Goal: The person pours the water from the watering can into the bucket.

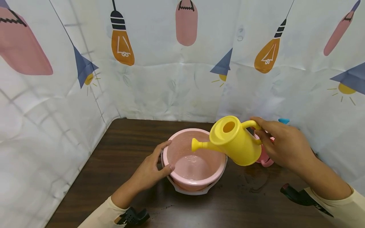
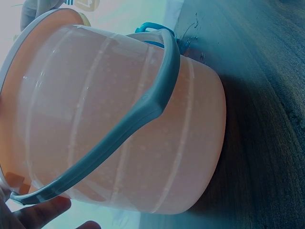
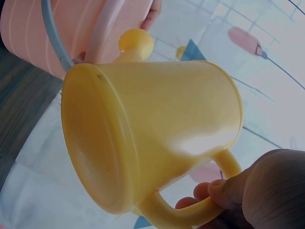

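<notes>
A pink bucket [image 1: 196, 182] stands on the table, its pale handle [image 2: 138, 114] folded down against its side. My left hand [image 1: 148, 172] holds the bucket's left rim, thumb and index finger at the edge and other fingertips outside the wall. In my right hand [image 1: 288, 144] is the handle of a yellow watering can [image 1: 242, 148], the fingers curled round it. The can is tilted left, with its spout [image 1: 201, 145] over the bucket's opening. The inside bottom of the bucket looks shiny and wet. No stream shows at the spout.
Behind the can and right hand is a partly hidden pink object [image 1: 265, 160], with a small blue piece [image 1: 283, 121] showing above the hand. Wet marks [image 1: 258, 186] lie on the dark wooden table [image 1: 137, 136]. A printed white curtain [image 1: 159, 85] hangs behind and left.
</notes>
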{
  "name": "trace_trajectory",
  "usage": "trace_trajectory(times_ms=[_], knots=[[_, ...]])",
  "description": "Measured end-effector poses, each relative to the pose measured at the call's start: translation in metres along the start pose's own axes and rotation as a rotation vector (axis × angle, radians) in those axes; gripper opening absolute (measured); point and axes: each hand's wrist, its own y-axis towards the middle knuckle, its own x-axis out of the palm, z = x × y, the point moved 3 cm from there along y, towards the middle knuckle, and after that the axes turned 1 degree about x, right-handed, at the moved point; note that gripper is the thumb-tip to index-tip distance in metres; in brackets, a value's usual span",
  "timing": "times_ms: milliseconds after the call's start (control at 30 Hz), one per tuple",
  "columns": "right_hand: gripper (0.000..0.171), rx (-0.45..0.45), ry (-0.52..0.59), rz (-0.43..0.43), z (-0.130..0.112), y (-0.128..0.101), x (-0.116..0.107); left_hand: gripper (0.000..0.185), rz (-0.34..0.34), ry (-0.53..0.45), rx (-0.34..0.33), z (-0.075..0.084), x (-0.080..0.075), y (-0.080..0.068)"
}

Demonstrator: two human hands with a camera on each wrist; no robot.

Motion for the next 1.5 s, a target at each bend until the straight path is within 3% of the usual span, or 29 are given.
trace_trajectory(times_ms=[1500], knots=[[0.052, -0.004, 0.008, 0.008, -0.0011, 0.0021, 0.001, 0.077, 0.003, -0.014, 0.02, -0.0011, -0.0003, 0.0003]])
